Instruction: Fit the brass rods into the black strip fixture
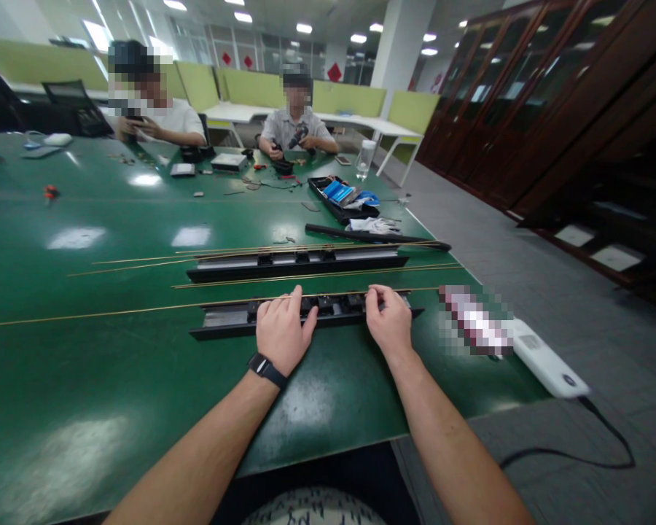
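Observation:
A long black channel with a grey inner face and several black blocks inside lies in front of me on the green table. A thin brass-coloured rod runs along its far edge and sticks out well past its left end. My left hand rests over the middle of the channel, index finger stretched and thumb apart, touching the blocks; its other fingertips are hidden. Near the channel's right end, my right hand is closed, thumb and index finger pinched at the rod.
Beyond lies a second black channel with more brass rods. Behind it are a black bar, white gloves and a black tray. A white corded device sits right. Two people work across the table.

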Available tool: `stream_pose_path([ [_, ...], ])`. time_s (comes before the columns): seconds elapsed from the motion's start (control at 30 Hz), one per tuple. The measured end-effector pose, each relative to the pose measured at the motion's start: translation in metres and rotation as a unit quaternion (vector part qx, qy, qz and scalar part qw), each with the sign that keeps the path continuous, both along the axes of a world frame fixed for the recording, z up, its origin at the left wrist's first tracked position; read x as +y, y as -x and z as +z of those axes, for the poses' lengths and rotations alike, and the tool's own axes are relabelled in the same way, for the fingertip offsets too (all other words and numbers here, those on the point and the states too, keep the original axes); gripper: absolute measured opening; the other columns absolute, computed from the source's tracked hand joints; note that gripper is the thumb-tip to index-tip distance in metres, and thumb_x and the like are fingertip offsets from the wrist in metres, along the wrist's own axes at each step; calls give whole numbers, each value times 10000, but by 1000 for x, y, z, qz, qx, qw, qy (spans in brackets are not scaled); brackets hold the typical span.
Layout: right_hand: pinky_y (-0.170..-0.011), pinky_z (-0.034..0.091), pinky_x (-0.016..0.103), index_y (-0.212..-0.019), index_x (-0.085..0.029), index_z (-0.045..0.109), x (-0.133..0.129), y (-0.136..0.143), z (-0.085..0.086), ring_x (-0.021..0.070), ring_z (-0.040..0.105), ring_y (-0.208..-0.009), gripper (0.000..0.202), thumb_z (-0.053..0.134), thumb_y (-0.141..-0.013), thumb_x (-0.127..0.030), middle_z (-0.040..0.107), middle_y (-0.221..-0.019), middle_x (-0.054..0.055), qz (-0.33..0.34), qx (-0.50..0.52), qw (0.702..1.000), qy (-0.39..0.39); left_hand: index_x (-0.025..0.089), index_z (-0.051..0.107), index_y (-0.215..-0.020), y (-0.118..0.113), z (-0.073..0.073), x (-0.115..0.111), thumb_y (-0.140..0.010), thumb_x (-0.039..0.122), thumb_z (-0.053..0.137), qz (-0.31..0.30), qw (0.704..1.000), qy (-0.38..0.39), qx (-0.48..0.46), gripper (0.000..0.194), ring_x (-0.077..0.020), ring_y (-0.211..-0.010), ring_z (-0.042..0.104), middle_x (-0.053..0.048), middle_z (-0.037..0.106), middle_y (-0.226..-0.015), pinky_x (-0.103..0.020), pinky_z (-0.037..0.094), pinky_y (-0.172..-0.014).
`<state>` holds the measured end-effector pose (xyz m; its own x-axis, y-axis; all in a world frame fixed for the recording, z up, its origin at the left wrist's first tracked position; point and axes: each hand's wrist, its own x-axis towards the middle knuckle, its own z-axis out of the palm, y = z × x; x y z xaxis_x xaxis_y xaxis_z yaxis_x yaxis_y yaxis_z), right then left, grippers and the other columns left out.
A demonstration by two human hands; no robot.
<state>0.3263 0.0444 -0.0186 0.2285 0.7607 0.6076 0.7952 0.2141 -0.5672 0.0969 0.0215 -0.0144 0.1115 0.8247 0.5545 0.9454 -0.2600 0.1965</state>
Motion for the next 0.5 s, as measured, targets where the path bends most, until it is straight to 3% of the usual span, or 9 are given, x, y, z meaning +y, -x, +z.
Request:
stream_pose_path([
  [0.13, -870, 522, 382, -993, -194, 730, 2, -3, -2, 252, 715, -859, 283, 513, -1002, -375, 788, -877, 82, -30, 5, 1000, 9, 104, 624, -1393, 0, 0, 0, -1048, 472, 504, 2, 1000, 5, 2, 518, -317, -1101, 710, -159, 780, -1138, -459, 422, -967],
  [0.37, -882, 516, 373, -1001, -203, 732, -1, 3, -2, 242, 714, -868, 262, 527, -1006, -365, 782, -904, 71, 16, -4, 1000, -1, 102, 624, -1395, 0, 0, 0, -1047, 467, 507, 1, 1000, 1, 1, 518, -320, -1096, 712, -161, 782, -1137, -462, 421, -958],
  [0.5, -886, 523, 378, -1023, -199, 740, 0, 2, -1, 245, 716, -863, 277, 533, -1004, -382, 787, -895, 74, 7, 6, 1000, 0, 101, 629, -1386, 0, -1, 0, -1048, 464, 510, 0, 1000, -8, 2, 509, -314, -1101, 713, -157, 783, -1124, -454, 422, -962],
])
